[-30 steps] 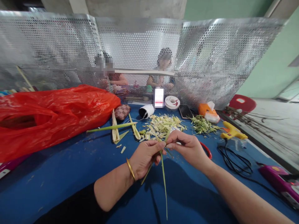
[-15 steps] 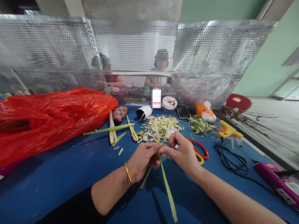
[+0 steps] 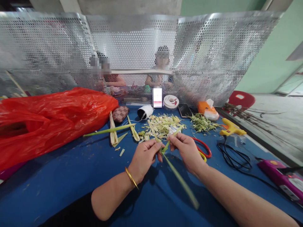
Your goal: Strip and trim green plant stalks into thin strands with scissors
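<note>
Green leaf strips point(image 3: 178, 176) are pinched between the closed thumb and fingers of the left hand point(image 3: 147, 157) and right hand point(image 3: 186, 148), above the blue table point(image 3: 94, 170), near the scissors point(image 3: 204, 147).

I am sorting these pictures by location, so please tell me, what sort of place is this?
Probably a shared craft workspace: a pile of plant scraps and a yellow glue gun lie on the blue table, and people show through the perforated screen.

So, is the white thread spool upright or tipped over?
Tipped. The white thread spool lies on its side on the blue table, its dark hollow end facing sideways, not up.
</note>
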Motion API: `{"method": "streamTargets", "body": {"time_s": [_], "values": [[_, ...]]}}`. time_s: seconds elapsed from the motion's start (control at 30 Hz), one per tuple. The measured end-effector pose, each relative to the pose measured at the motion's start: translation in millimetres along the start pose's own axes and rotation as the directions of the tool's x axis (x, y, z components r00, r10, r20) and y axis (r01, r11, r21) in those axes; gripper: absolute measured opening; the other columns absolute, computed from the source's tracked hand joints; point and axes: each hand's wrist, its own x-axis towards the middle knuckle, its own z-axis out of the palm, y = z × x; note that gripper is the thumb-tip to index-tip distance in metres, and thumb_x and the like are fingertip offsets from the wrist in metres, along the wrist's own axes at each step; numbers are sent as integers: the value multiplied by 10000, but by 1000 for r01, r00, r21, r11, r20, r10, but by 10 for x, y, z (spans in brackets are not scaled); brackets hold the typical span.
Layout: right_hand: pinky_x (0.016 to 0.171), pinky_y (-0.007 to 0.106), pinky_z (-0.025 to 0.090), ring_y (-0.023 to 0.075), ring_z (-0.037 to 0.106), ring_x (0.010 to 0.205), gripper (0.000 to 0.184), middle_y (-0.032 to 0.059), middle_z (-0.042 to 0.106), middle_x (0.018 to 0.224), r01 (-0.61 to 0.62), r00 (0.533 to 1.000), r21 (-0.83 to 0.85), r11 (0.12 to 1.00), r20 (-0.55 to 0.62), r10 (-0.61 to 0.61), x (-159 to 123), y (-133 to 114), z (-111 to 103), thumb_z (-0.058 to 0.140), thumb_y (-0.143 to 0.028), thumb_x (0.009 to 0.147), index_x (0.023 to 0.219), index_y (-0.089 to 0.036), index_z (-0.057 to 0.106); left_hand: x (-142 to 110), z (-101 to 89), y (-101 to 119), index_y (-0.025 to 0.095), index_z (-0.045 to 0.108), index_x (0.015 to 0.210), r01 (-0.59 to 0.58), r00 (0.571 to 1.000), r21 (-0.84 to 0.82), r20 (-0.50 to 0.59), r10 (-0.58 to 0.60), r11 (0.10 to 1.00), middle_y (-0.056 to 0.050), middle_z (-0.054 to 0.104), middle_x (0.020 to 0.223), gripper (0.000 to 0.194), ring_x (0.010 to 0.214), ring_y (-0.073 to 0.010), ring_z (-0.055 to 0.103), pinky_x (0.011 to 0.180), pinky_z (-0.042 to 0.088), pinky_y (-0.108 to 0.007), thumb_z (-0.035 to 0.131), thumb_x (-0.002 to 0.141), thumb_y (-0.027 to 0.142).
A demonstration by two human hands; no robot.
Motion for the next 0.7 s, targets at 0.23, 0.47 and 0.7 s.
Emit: {"method": "streamTargets", "body": {"time_s": [0.23,0.47,0.7], "values": [[566,261,424,117,506,525,342,-31,551,545,-51,999,84,995,15,50,17,-7,6,660,-500,743,662,-183,559,-6,-26,-4,173,623,594,-98,995,119,-7,100,988,20,528,467,334,436,-84,361,466,253,-219,561,828,404],[486,238,413,93,512,481,355,-25,547,639,-167,940,31,986,308,149,-132,-52,101,558,-512,828,703,-183,511,6,-37,3,182,595,551,-173,976,195,-98,194,966,31,519,477,346,426,-86,366,475,291,-220,549,846,356],[401,217,198,69,272,433,307,-76,359,489,-37,989,-5,999,144,37,-151,19,127,568,-453,837,693,-183,547,-34,-5,-9,183,621,554,-192,961,256,-146,234,947,31,502,430,360,389,-95,396,435,306,-226,566,835,400]]}}
